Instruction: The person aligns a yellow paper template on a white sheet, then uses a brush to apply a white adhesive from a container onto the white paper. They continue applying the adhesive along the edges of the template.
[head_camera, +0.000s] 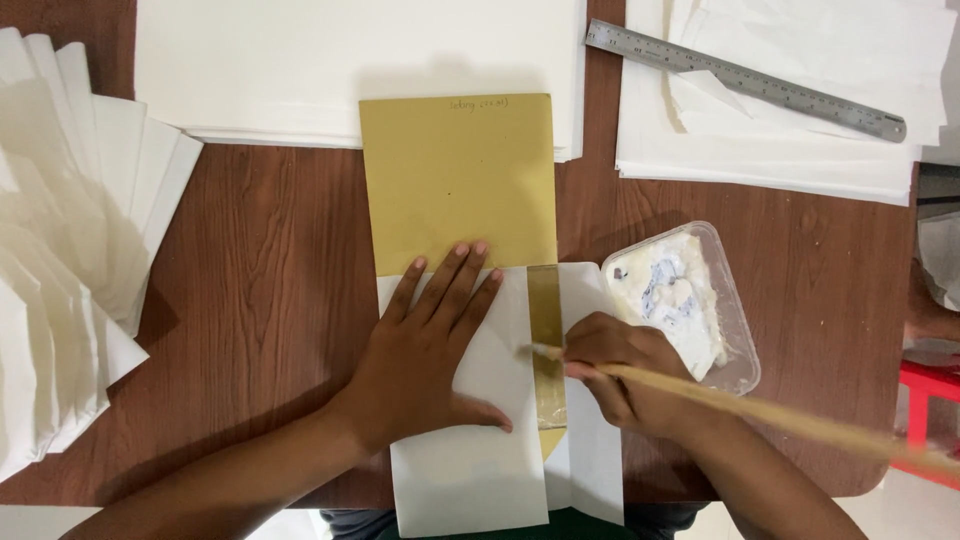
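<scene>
With the white sheet (470, 470) pressed flat by the open left hand (430, 345), paste could be smeared beyond the gold strip (545, 305) (a judgement) if the stick (760, 410) gripped by the right hand (620, 375) wanders.

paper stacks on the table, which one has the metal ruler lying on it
The paper stack at the top right: the ruler lies slanted across it. The top middle stack and the fanned sheets at left carry no ruler.
</scene>
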